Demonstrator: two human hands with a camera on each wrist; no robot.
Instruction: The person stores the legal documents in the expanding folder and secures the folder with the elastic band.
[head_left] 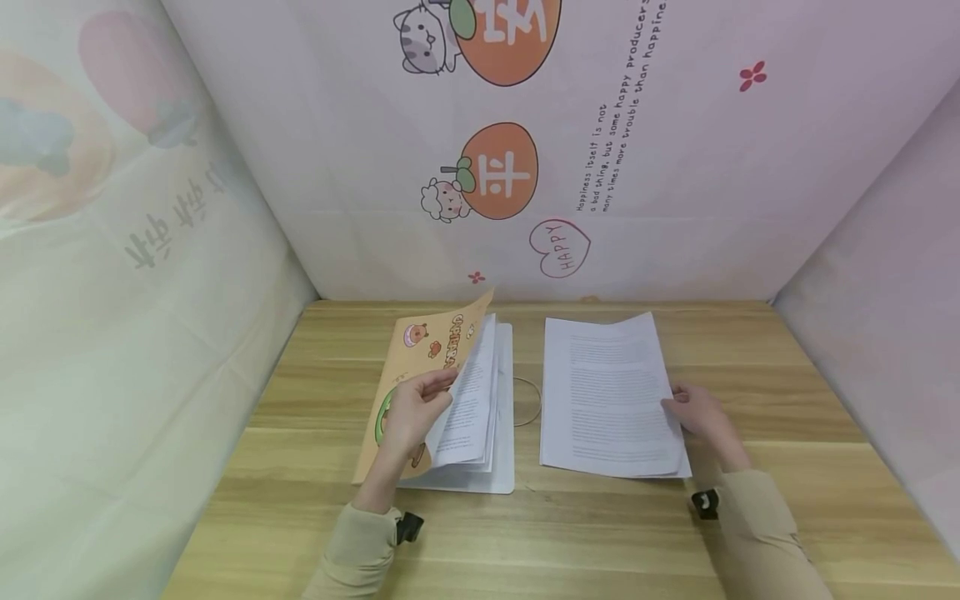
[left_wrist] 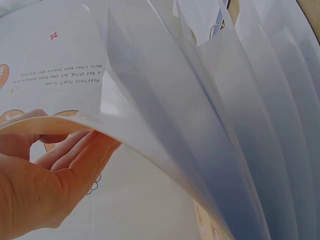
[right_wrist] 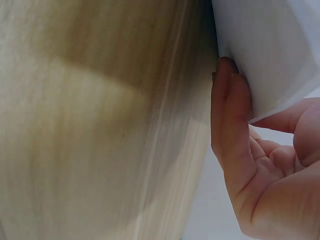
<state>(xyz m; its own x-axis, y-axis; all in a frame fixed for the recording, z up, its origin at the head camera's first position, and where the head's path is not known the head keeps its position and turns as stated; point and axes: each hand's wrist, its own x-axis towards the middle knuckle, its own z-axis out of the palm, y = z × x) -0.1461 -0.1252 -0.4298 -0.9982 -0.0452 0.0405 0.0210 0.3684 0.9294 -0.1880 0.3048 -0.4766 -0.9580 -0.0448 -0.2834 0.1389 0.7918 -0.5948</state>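
An orange cartoon-covered folder [head_left: 405,350] lies partly open on the table, its front cover lifted and curved. Printed pages [head_left: 468,408] show inside it, and translucent sleeves [left_wrist: 175,100] fan out in the left wrist view. My left hand [head_left: 408,412] holds the raised cover near its free edge, and in its wrist view this hand [left_wrist: 55,175] is against the cover's rim. To the right lies a stack of printed paper sheets [head_left: 615,400]. My right hand [head_left: 697,412] pinches the stack's right edge; in the right wrist view, fingers of that hand [right_wrist: 260,170] go under the paper [right_wrist: 270,50].
A thin loop [head_left: 536,400] lies between folder and paper on the wooden table [head_left: 570,542]. A printed white cloth [head_left: 360,167] rises behind, with more cloth at both sides. Black straps [head_left: 407,527] circle the wrists.
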